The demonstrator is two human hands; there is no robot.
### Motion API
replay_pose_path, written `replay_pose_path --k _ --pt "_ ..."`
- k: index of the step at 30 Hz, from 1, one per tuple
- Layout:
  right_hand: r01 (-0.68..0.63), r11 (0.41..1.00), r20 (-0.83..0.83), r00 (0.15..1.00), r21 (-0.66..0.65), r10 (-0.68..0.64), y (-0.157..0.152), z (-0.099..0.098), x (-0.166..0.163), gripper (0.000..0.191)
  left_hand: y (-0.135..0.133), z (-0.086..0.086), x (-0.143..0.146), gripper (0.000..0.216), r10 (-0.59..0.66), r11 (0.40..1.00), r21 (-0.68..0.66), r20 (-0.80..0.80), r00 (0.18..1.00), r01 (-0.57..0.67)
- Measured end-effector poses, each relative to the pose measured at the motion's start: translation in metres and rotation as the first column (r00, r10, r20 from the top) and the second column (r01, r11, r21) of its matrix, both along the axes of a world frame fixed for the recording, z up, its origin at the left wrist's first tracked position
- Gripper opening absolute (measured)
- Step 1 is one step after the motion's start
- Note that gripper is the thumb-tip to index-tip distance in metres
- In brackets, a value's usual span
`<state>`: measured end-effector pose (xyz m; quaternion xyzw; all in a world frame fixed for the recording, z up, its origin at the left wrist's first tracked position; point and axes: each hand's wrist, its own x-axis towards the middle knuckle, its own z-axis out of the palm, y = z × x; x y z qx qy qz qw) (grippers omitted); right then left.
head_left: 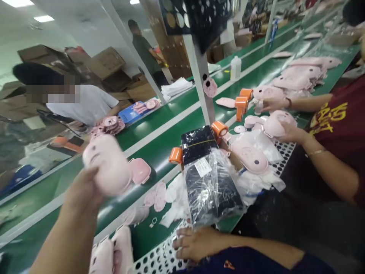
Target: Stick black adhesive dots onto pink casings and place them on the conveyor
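Observation:
My left hand (85, 190) is raised over the green conveyor belt, its fingers wrapped round a rounded pink plastic shell (110, 167) with small dark slots; its edges are a little blurred. Just behind it, a smaller pink plastic case (140, 171) sits on the belt. My right hand (194, 243) lies with fingers spread on a white perforated shelf (154, 262), by the near end of a black package in clear plastic wrap (211, 194). Between my arms, several pink shells (122, 247) stand at the bottom edge.
Flat pink pieces (156, 196) and white cloths (179, 194) lie beside the package. Orange tape rolls (175, 155) stand near it. On the right, a co-worker's hands (288, 131) handle pink shells. A metal post (202, 83) rises mid-line; another person (82, 102) works across the belt.

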<state>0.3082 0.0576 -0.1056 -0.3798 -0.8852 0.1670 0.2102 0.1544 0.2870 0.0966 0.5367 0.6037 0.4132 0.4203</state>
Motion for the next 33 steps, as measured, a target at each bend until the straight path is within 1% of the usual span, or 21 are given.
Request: replay_pose_path --k 1,2,3,4,5,6,7,8,9,10,12,14,15,17,19,20,22,24,26,29,33 --pt "-0.027 1.0 -0.008 1.0 0.015 0.027 -0.007 -0.004 -0.006 0.014 -0.035 -0.006 -0.024 0.053 0.017 0.997 -0.076 0.058 0.998 -0.013" --pt "-0.037 0.999 -0.018 0.999 0.025 0.037 -0.012 -0.007 -0.009 0.014 -0.07 -0.018 -0.046 0.06 0.066 0.978 -0.201 0.085 0.994 -0.048" --pt "-0.03 0.999 -0.032 0.999 0.021 0.031 -0.015 -0.009 -0.01 0.016 -0.103 -0.036 -0.063 0.067 0.108 0.944 -0.323 0.101 0.989 -0.071" --pt "-0.004 1.0 -0.057 0.998 -0.002 0.004 -0.017 -0.008 -0.009 0.022 -0.133 -0.057 -0.075 0.069 0.198 0.922 -0.358 0.103 0.975 -0.149" --pt "0.01 0.999 -0.093 0.996 -0.033 -0.013 -0.018 -0.006 -0.006 0.027 -0.159 -0.081 -0.082 0.07 0.215 0.918 -0.365 0.139 0.967 -0.152" --pt "0.007 0.998 -0.14 0.99 -0.069 -0.017 -0.017 -0.004 -0.002 0.029 -0.18 -0.104 -0.083 0.073 0.213 0.902 -0.411 0.156 0.965 -0.133" --pt "0.008 0.994 -0.204 0.979 -0.107 -0.029 -0.016 -0.001 0.004 0.027 -0.197 -0.125 -0.081 0.077 0.201 0.894 -0.434 0.173 0.964 -0.109" --pt "-0.001 0.989 -0.288 0.957 -0.15 -0.043 -0.015 0.002 0.01 0.023 -0.209 -0.142 -0.075 0.079 0.19 0.89 -0.448 0.192 0.963 -0.087" --pt "-0.013 0.979 -0.386 0.92 -0.204 -0.069 -0.013 0.004 0.016 0.021 -0.218 -0.154 -0.068 0.081 0.178 0.889 -0.453 0.215 0.96 -0.063" --pt "0.003 0.964 -0.478 0.868 -0.265 -0.134 -0.012 0.006 0.02 0.02 -0.223 -0.161 -0.061 0.082 0.148 0.895 -0.446 0.25 0.957 -0.021" --pt "0.075 0.936 -0.575 0.772 -0.343 -0.272 -0.011 0.007 0.026 0.023 -0.223 -0.166 -0.053 0.078 0.118 0.913 -0.407 0.339 0.933 0.033" --pt "0.069 0.924 -0.593 0.748 -0.377 -0.298 -0.012 0.008 0.027 0.028 -0.217 -0.164 -0.056 0.071 0.133 0.926 -0.375 0.43 0.893 0.042" --pt "0.095 0.938 -0.579 0.765 -0.333 -0.283 -0.014 0.009 0.026 0.026 -0.214 -0.162 -0.061 0.067 0.148 0.937 -0.348 0.467 0.872 0.027" --pt "0.136 0.97 -0.465 0.858 -0.204 -0.218 -0.02 0.017 0.023 0.024 -0.211 -0.157 -0.075 0.061 0.13 0.961 -0.275 0.547 0.827 0.03" --pt "0.218 0.97 -0.246 0.94 -0.105 -0.238 -0.029 0.03 0.017 0.026 -0.213 -0.152 -0.089 0.057 0.081 0.978 -0.202 0.607 0.79 0.055" --pt "0.265 0.96 -0.108 0.956 -0.087 -0.273 -0.033 0.038 0.014 0.027 -0.215 -0.151 -0.095 0.055 0.05 0.981 -0.176 0.632 0.773 0.08" --pt "0.347 0.932 0.175 0.929 -0.106 -0.326 -0.038 0.051 0.006 0.027 -0.218 -0.154 -0.101 0.053 0.003 0.978 -0.154 0.679 0.734 0.138" --pt "0.39 0.906 0.366 0.877 -0.167 -0.31 -0.037 0.059 0.0 0.024 -0.218 -0.165 -0.1 0.051 0.012 0.972 -0.169 0.728 0.686 0.162" --pt "0.409 0.883 0.426 0.858 -0.231 -0.286 -0.032 0.06 -0.003 0.02 -0.218 -0.179 -0.093 0.052 0.067 0.968 -0.205 0.763 0.643 0.142" --pt "0.419 0.864 0.407 0.867 -0.279 -0.289 -0.025 0.057 -0.003 0.017 -0.218 -0.196 -0.081 0.056 0.115 0.974 -0.209 0.782 0.612 0.085" --pt "0.408 0.867 0.371 0.881 -0.286 -0.293 -0.021 0.055 -0.003 0.016 -0.22 -0.202 -0.073 0.067 0.054 0.996 -0.083 0.752 0.657 0.013"
